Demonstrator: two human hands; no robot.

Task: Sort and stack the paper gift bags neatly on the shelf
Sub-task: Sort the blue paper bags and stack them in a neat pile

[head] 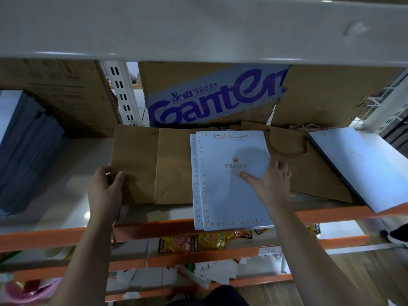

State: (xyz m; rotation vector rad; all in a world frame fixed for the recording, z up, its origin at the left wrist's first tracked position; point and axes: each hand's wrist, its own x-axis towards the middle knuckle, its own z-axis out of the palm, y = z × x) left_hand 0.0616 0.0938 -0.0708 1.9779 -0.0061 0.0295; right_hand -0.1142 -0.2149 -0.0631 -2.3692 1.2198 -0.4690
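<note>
Bags only half sorted, we reckoned
Our left hand [106,186] pinched a brown bag [134,160], right hand [270,180] gripped the blue bags [225,199]; more lay loose right of it, unstacked.

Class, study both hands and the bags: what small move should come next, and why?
Probably the right hand should slide the blue bags back: they overhang the shelf's orange edge and sit slightly offset on the brown bags.
</note>
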